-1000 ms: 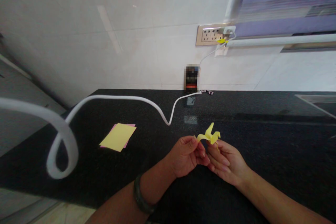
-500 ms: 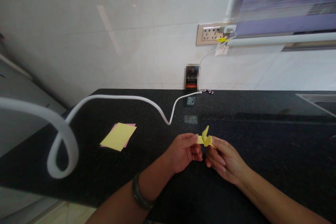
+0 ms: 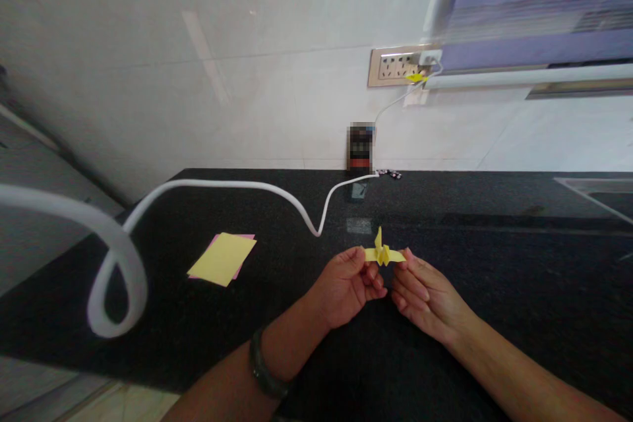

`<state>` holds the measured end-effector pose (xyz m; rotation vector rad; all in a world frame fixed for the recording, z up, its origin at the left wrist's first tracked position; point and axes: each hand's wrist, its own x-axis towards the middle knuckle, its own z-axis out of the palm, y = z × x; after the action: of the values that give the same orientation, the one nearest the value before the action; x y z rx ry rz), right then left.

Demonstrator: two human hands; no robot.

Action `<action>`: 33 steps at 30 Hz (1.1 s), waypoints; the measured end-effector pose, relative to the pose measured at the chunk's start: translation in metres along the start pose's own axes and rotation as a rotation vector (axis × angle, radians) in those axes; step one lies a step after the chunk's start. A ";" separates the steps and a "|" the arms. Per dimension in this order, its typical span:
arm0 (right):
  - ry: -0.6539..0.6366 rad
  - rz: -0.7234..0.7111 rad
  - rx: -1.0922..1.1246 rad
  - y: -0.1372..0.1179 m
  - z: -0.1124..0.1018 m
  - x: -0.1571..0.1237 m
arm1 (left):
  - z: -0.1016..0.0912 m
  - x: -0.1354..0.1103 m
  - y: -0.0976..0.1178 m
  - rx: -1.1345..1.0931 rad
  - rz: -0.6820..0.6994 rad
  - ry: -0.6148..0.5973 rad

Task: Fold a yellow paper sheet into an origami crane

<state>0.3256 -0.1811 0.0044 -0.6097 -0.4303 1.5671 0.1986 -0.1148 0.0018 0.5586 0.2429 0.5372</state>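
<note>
A small folded yellow paper figure [image 3: 382,253] is held up between both hands above the black countertop [image 3: 494,264]. My left hand [image 3: 347,285] pinches its left tip, with a dark band on that wrist. My right hand [image 3: 426,297] pinches its right tip. The figure lies stretched flat between the two pinches, one point sticking up in the middle.
A yellow sheet on a pink sheet [image 3: 222,258] lies on the counter to the left. A white cable [image 3: 237,186] curls across the counter to a small dark device [image 3: 361,148] at the tiled wall. A wall socket strip [image 3: 400,66] is above; a sink edge [image 3: 593,188] is far right.
The paper figure has been turned and pulled out sideways: earlier it stood bunched with wings up above my right fingers, now it spans flat between both pinching hands, slightly higher.
</note>
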 end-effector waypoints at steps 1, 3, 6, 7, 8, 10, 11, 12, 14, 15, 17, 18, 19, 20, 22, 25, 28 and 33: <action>-0.003 0.002 0.000 0.000 0.000 0.000 | 0.000 0.000 0.000 0.001 -0.002 -0.002; -0.010 0.005 0.006 -0.001 0.001 0.000 | 0.001 0.000 0.000 0.003 -0.003 0.005; -0.011 0.008 0.021 -0.002 0.001 0.001 | 0.001 -0.001 0.001 0.016 0.008 0.027; -0.011 0.007 0.026 -0.003 0.001 0.001 | 0.001 -0.001 0.001 0.024 0.019 0.036; -0.013 0.005 0.030 -0.003 0.001 0.002 | 0.000 -0.001 0.001 0.034 0.033 0.046; -0.012 0.004 0.034 -0.004 0.001 0.002 | -0.001 0.000 0.002 0.051 0.062 0.068; -0.010 0.002 0.035 -0.005 0.001 0.002 | -0.002 0.000 0.002 0.056 0.075 0.077; -0.006 0.000 0.034 -0.005 0.000 0.001 | -0.002 0.000 0.002 0.060 0.083 0.084; 0.000 -0.001 0.032 -0.005 0.000 0.001 | -0.003 0.001 0.002 0.065 0.094 0.093; 0.002 -0.002 0.031 -0.006 0.000 0.000 | -0.003 0.001 0.002 0.068 0.096 0.095; -0.002 0.000 0.029 -0.006 0.000 0.000 | -0.003 0.002 0.002 0.079 0.099 0.103; -0.006 0.002 0.027 -0.006 0.000 0.000 | -0.003 0.002 0.002 0.085 0.099 0.107; -0.008 0.004 0.028 -0.006 -0.001 0.000 | -0.002 0.002 0.002 0.092 0.099 0.110; -0.009 0.006 0.028 -0.006 -0.001 0.001 | -0.002 0.002 0.002 0.097 0.101 0.113; -0.010 0.008 0.028 -0.006 -0.002 0.002 | -0.002 0.002 0.002 0.103 0.105 0.119; -0.009 0.009 0.024 -0.006 -0.004 0.002 | -0.002 0.002 0.002 0.103 0.105 0.126; -0.003 0.014 0.029 -0.006 -0.004 0.002 | -0.002 0.002 0.002 0.093 0.094 0.128; -0.015 0.033 0.034 -0.006 -0.004 0.003 | -0.002 0.003 0.003 0.056 0.062 0.152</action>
<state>0.3323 -0.1776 0.0046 -0.5810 -0.4060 1.6083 0.1994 -0.1101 0.0018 0.5821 0.3871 0.6353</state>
